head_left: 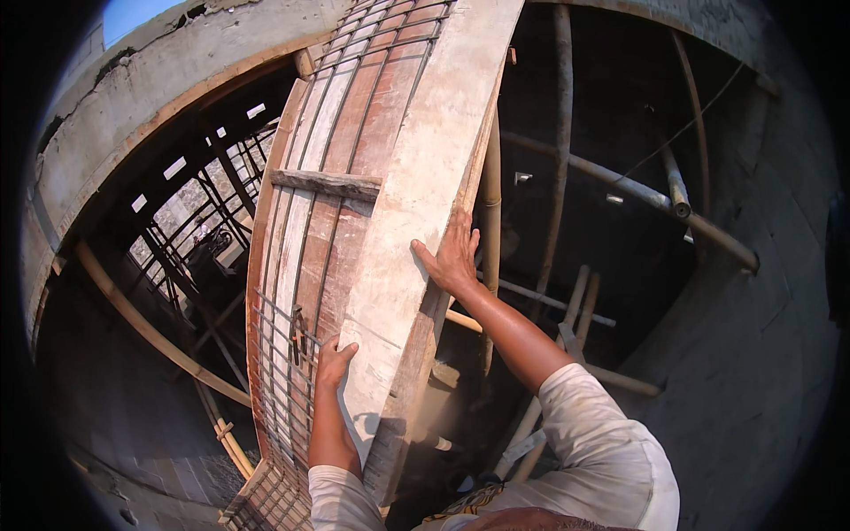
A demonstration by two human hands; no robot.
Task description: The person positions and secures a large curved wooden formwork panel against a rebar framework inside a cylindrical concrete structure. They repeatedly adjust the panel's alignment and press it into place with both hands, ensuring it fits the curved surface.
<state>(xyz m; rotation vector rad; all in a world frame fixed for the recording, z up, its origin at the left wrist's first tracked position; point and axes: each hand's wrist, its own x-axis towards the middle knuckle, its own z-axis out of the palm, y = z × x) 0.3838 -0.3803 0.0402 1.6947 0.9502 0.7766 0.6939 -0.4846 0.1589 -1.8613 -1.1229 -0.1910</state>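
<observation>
In the head view, we find the board (434, 159), pale and long, running from near to far along the right side of the form. The right hand (456, 257) rests at its right edge, thumb out across the face, fingers extended and slightly spread. The left hand (332, 361) is nearer, at the left edge, thumb raised onto the face; its other fingers are partly hidden, and we cannot tell whether they pinch the edge.

As to progress, we note planks (376, 115) forming the bed, with bars (341, 133) laid lengthwise over them and a mesh (276, 372) at the near left. The side strip (258, 248) stands along the left. A crosspiece (326, 183) spans the bars and reaches the board's left edge. To the right, a pole (491, 212) stands beside the form.

We judge the bed and bars largely in place. Seating and fixing the board appear outstanding, since both hands are on it; we cannot confirm any fastening.
</observation>
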